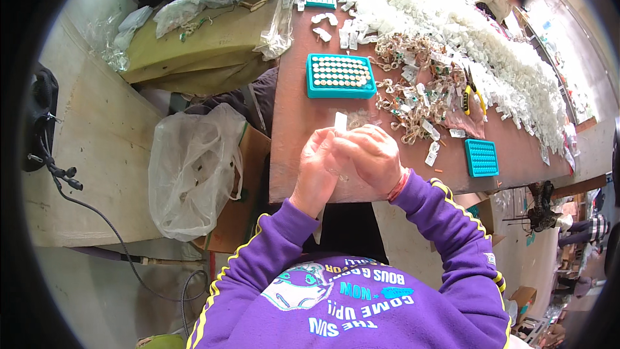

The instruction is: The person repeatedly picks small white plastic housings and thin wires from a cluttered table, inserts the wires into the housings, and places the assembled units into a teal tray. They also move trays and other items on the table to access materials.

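Observation:
Close together over the table's near edge, my two hands meet at the fingertips. My left hand point(315, 167) is closed, pinching a small white rectangular plastic piece point(340, 122) that sticks up above the fingers. My right hand point(373, 155) is closed beside it, its fingers curled in against the left fingertips; what they hold is hidden. Just beyond the hands stands a teal tray point(341, 94) with rows of round, pale-topped cylinders. To the right of it lies a tangled heap of small parts with brownish wires point(413, 87).
Yellow-handled pliers point(475, 97) rest at the heap's right side. A teal rack with holes point(481, 158) lies near the right edge. White plastic pieces point(452, 19) pile up at the back. A clear plastic bag point(194, 174) sits in a carton on the left. Another person point(497, 0) is at the far right.

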{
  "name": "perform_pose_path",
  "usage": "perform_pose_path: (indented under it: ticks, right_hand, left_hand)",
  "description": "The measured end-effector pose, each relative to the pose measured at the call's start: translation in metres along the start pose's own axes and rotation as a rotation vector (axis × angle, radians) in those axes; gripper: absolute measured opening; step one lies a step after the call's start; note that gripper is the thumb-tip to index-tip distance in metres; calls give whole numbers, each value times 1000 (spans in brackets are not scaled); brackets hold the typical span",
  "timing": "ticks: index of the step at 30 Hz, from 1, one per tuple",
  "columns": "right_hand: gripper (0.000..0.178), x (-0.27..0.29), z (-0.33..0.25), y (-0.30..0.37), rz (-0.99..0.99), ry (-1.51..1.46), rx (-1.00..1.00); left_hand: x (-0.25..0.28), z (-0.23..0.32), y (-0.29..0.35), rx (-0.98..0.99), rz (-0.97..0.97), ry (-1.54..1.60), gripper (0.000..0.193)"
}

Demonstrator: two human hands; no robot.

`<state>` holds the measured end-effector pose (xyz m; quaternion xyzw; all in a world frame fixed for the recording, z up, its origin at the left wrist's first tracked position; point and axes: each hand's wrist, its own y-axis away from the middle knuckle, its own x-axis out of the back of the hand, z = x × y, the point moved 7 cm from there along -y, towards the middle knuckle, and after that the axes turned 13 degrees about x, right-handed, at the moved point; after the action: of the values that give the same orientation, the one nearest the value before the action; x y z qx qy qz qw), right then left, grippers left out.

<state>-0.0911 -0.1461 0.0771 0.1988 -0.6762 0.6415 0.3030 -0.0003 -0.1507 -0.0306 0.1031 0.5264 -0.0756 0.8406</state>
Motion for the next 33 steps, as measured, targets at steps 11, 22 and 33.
perform_pose_path:
  ticks: [11,22,33]
  right_hand:
    - [32,4,26,22,86,-296,-510]
    - [12,15,22,8,-89,-100,-365]
    - [13,10,14,-8,-388,41,-190]
  left_hand:
    - [10,-6,-6,23,-25,10,22]
    - [6,-5,-5,20,54,-1,20]
    - [4,-3,-4,-26,-7,-132,19]
